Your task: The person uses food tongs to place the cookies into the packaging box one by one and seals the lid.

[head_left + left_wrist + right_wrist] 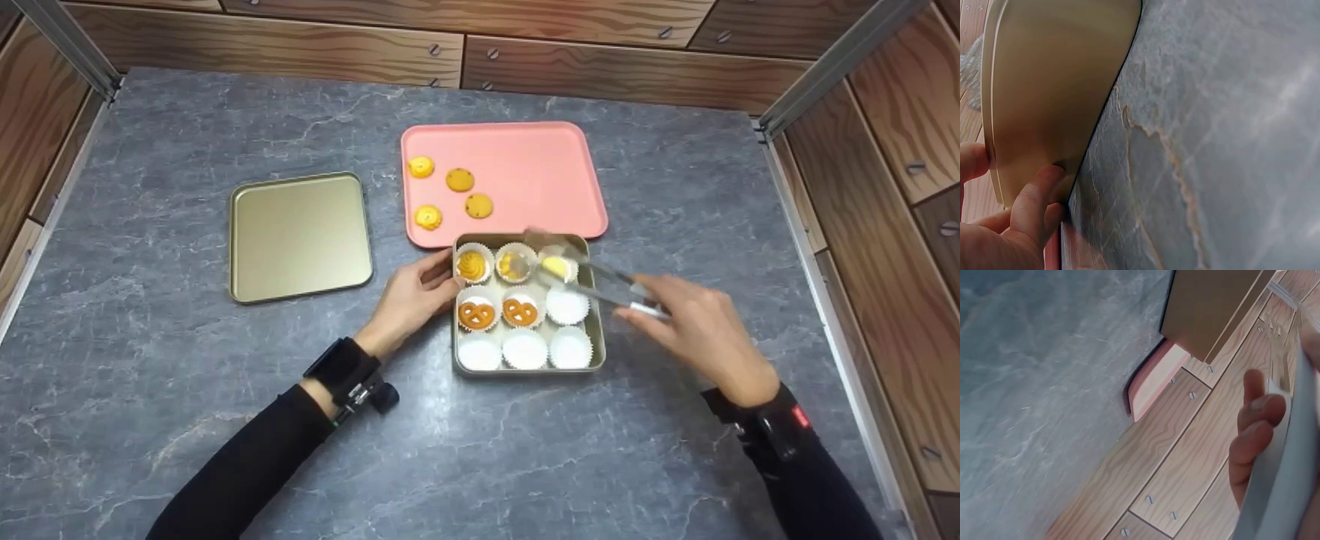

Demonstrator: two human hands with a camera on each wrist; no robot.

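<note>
Across the grey table (135, 360), seen from my remote post: tongs (646, 309) over the far right of a gold tin (529, 373).

Left to right, I note the gold lid (300, 240), lying apart; the left grip (409, 300), bent against the tin's left wall and rim and holding it; the pink tray (540, 180), just beyond the tin, with yellow pastries (428, 217) and round cookies (460, 180); the yellow piece (555, 266), in the tin's far-right cup; and the right grip (697, 330), clasped round the tongs. I judge the key relation to be this: the yellow piece lies leftward and away from the right grip, the nearer of the two, and the tongs' long axis slants that way. Their tips are blurred; whether they pinch anything, I cannot tell.
</note>
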